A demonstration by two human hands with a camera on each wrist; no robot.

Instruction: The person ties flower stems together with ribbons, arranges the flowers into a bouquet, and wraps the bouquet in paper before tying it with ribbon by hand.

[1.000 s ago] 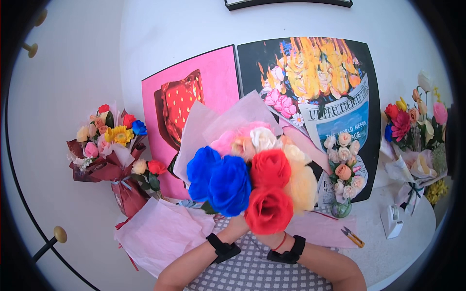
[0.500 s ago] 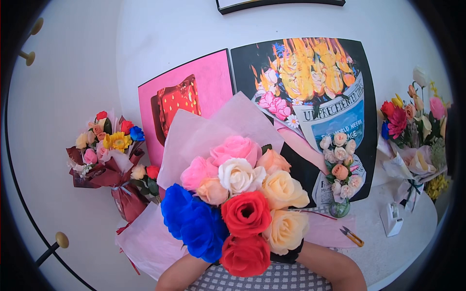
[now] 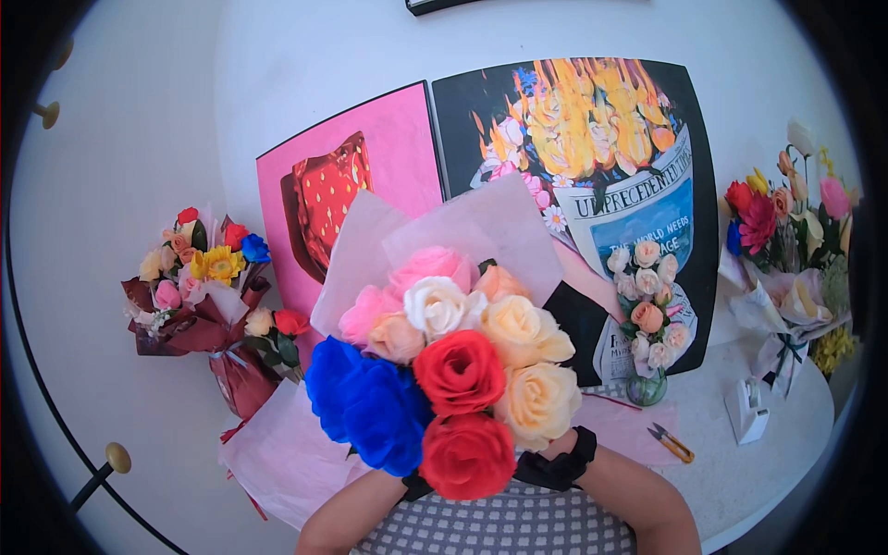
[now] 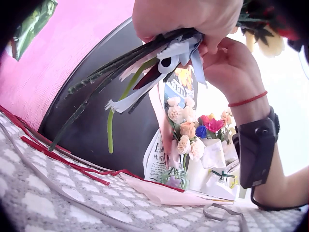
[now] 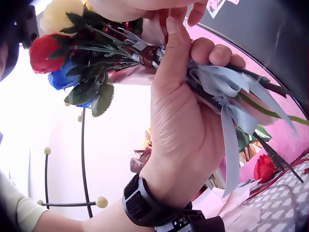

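Observation:
A bouquet [image 3: 460,373] of blue, red, white, pink, peach and cream roses faces the head camera, backed by pale pink wrapping paper [image 3: 504,217]. Both hands are hidden behind the blooms in that view. My left hand [image 5: 181,106] wraps round the stems, its thumb along them. Just below it hangs a pale blue ribbon [image 5: 222,87] tied in a bow. My right hand [image 4: 236,67] curls round the bundle beside the left hand. A dark red band [image 5: 148,56] circles the stems close to the left thumb. Green stem ends [image 4: 91,96] poke out beneath the hands.
Pink paper sheets [image 3: 282,453], scissors [image 3: 672,444] and a white tape dispenser [image 3: 747,412] lie on the table. A small glass vase [image 3: 646,388] of pale roses stands behind. Wrapped bouquets flank both sides; two pictures [image 3: 573,120] lean against the wall.
The bouquet has swung left and tilted so that more of its blooms face the head camera. The hands, partly visible below it before, are now hidden behind the flowers.

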